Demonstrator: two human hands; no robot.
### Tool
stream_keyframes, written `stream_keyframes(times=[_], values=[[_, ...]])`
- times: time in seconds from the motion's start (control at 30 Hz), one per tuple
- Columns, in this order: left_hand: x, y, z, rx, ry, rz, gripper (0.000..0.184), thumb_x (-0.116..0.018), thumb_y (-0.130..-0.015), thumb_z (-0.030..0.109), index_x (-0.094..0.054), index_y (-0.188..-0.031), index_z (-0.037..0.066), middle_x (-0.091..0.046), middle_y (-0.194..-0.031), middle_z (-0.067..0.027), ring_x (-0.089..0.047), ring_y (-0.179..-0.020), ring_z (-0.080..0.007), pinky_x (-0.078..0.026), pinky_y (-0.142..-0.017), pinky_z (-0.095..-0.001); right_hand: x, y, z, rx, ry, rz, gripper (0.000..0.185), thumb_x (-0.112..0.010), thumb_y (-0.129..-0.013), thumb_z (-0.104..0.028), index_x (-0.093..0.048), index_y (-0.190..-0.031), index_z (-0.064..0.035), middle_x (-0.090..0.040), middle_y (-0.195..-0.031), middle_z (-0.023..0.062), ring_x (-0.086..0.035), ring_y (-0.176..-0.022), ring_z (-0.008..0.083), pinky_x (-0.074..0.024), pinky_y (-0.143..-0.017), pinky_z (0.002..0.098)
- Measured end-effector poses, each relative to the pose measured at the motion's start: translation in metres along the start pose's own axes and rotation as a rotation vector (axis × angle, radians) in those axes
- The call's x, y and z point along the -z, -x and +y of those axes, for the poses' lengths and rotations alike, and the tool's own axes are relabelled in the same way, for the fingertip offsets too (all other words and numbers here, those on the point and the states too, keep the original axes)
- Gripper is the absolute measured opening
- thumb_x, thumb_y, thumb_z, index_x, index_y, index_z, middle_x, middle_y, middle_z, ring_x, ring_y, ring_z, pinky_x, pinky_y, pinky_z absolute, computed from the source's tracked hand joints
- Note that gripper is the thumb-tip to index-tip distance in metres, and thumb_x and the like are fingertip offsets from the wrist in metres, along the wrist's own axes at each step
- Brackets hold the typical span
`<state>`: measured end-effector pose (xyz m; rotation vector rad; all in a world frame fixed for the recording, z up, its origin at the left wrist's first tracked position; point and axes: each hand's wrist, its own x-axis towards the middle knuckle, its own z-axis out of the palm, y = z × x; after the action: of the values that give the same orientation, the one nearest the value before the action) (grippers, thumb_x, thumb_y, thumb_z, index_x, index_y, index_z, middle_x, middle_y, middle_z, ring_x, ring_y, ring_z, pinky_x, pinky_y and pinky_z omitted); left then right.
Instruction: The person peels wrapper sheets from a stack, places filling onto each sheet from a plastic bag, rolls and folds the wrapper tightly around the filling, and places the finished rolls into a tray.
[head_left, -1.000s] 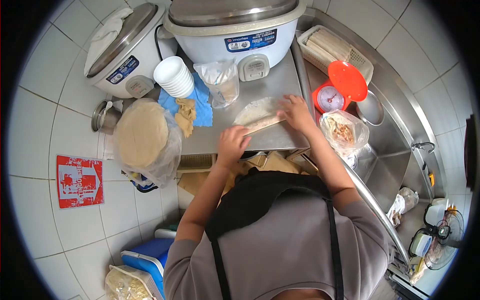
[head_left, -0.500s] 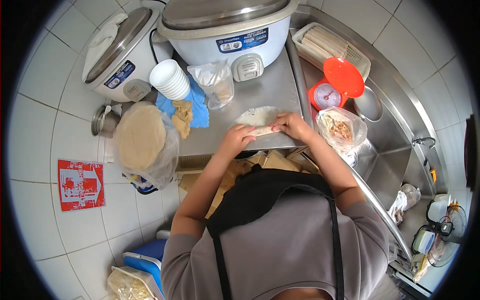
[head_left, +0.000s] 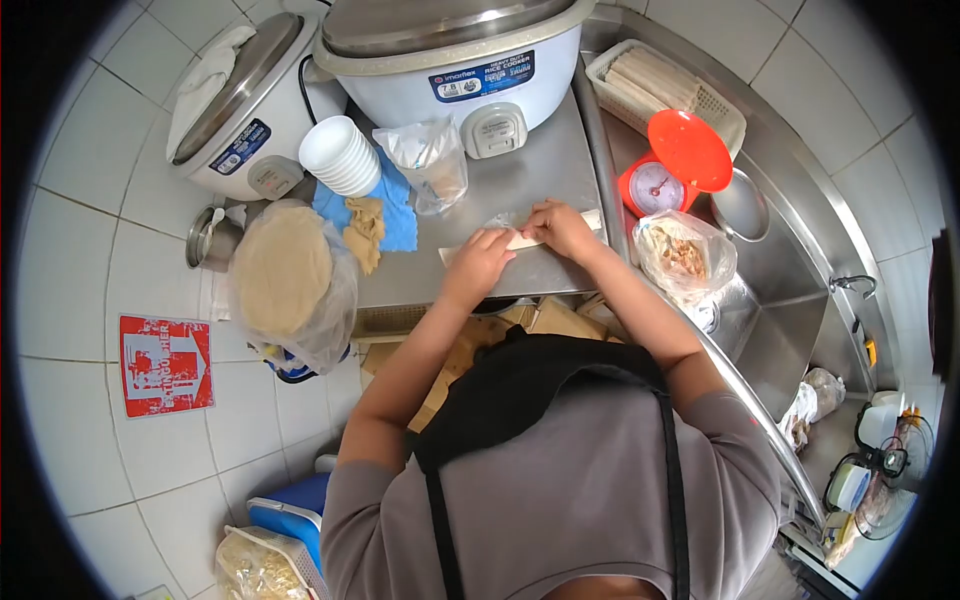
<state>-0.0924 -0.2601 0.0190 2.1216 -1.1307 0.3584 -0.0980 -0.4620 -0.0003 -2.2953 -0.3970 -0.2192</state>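
A long, thin spring roll in pale wrapper lies on the steel table, close to its front edge. My left hand rests on its left part with fingers bent over it. My right hand is closed on the roll right of centre, fingertips pressing near the left fingers. Both ends of the roll show beyond my hands. To the left, round wrappers lie stacked on plastic. At the right, an open plastic bag holds chopped filling.
Two rice cookers stand behind, with white bowls, a blue cloth, a brown cloth and a clear bag before them. Right are a red scale, a metal bowl and a basket of rolls.
The wrapper, partly spread out behind my fingers before, is now rolled into a long narrow roll. My hands have moved slightly away from the table's front edge and closer together.
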Motion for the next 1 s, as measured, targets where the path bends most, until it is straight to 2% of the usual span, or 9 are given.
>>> stream_keyframes(times=[0.1, 0.2, 0.3, 0.4, 0.5, 0.6, 0.7, 0.8, 1.0], values=[[-0.011, 0.003, -0.013, 0.034, 0.052, 0.03, 0.028, -0.063, -0.079, 0.013, -0.063, -0.104, 0.001, -0.061, -0.095, -0.0138, -0.057, -0.087, -0.0304, -0.046, -0.077, -0.0356, -0.003, -0.009, 0.005, 0.015, 0.034, 0.058, 0.01, -0.069, -0.069, -0.014, -0.07, -0.078, -0.0104, -0.06, -0.075, 0.0057, -0.053, -0.077, 0.027, -0.0437, -0.072, 0.036], [-0.01, -0.01, -0.037, 0.23, 0.146, -0.19, 0.028, -0.063, -0.079, 0.014, -0.063, -0.105, 0.001, -0.061, -0.099, -0.012, -0.056, -0.091, -0.0292, -0.046, -0.08, -0.0362, 0.007, -0.008, -0.007, 0.063, 0.027, 0.056, 0.009, -0.068, -0.07, -0.017, -0.071, -0.078, -0.0118, -0.061, -0.076, 0.0051, -0.053, -0.077, 0.0268, -0.0434, -0.071, 0.0358], [-0.01, -0.016, -0.036, 0.214, 0.01, -0.18, 0.031, -0.064, -0.079, 0.013, -0.061, -0.107, 0.001, -0.062, -0.099, -0.0101, -0.057, -0.091, -0.0288, -0.046, -0.08, -0.0366, 0.004, -0.013, -0.009, -0.035, 0.133, 0.063, 0.011, -0.066, -0.073, -0.021, -0.071, -0.08, -0.0136, -0.061, -0.076, 0.0044, -0.054, -0.081, 0.0255, -0.0416, -0.074, 0.0369], [-0.01, -0.01, -0.019, 0.023, -0.096, -0.004, 0.033, -0.064, -0.079, 0.013, -0.06, -0.11, 0.001, -0.061, -0.1, -0.0116, -0.057, -0.091, -0.0299, -0.046, -0.08, -0.0362, -0.001, -0.028, 0.004, -0.137, 0.209, 0.027, 0.014, -0.064, -0.075, -0.025, -0.072, -0.08, -0.0143, -0.062, -0.081, 0.0028, -0.053, -0.085, 0.0243, -0.0387, -0.078, 0.0388], [-0.024, -0.003, -0.028, -0.012, -0.083, 0.095, 0.037, -0.065, -0.079, 0.015, -0.059, -0.112, 0.001, -0.06, -0.102, -0.0131, -0.056, -0.093, -0.0305, -0.046, -0.081, -0.0361, -0.002, -0.036, 0.013, -0.154, 0.28, 0.028, 0.02, -0.064, -0.076, -0.029, -0.071, -0.09, -0.0168, -0.063, -0.089, 0.0022, -0.053, -0.093, 0.024, -0.036, -0.083, 0.0401], [-0.027, -0.015, -0.049, 0.082, 0.021, 0.03, 0.04, -0.067, -0.077, 0.018, -0.059, -0.112, 0.001, -0.06, -0.102, -0.0138, -0.056, -0.095, -0.0306, -0.045, -0.083, -0.0371, 0.006, -0.027, 0.016, -0.141, 0.383, 0.029, 0.033, -0.067, -0.073, -0.024, -0.066, -0.105, -0.0176, -0.062, -0.097, 0.0035, -0.053, -0.101, 0.0247, -0.0351, -0.085, 0.0404], [-0.023, -0.024, -0.057, 0.124, 0.043, -0.062, 0.046, -0.069, -0.075, 0.02, -0.057, -0.115, 0.002, -0.06, -0.102, -0.014, -0.056, -0.093, -0.0311, -0.045, -0.083, -0.0379, 0.034, -0.017, 0.019, -0.25, 0.596, -0.142, 0.053, -0.07, -0.069, -0.016, -0.056, -0.12, -0.0165, -0.062, -0.102, 0.0061, -0.052, -0.106, 0.0257, -0.0339, -0.088, 0.0402], [-0.026, -0.034, -0.047, 0.144, -0.117, -0.109, 0.048, -0.071, -0.073, 0.023, -0.057, -0.114, 0.003, -0.06, -0.1, -0.014, -0.056, -0.093, -0.0316, -0.044, -0.084, -0.0384, 0.062, -0.019, 0.001, -0.197, 0.468, -0.213, 0.059, -0.071, -0.066, -0.009, -0.052, -0.122, -0.0136, -0.061, -0.106, 0.0072, -0.052, -0.105, 0.0264, -0.0328, -0.09, 0.0398], [-0.012, -0.097, 0.021, 0.209, 0.105, 0.083, 0.037, -0.072, -0.073, 0.018, -0.059, -0.104, 0.003, -0.065, -0.094, -0.0124, -0.062, -0.08, -0.0306, -0.049, -0.069, -0.0355, 0.115, -0.022, -0.091, 0.233, 0.279, 0.163, 0.055, -0.072, -0.066, -0.009, -0.054, -0.117, -0.0104, -0.06, -0.103, 0.0097, -0.054, -0.099, 0.0258, -0.0356, -0.091, 0.0375]])
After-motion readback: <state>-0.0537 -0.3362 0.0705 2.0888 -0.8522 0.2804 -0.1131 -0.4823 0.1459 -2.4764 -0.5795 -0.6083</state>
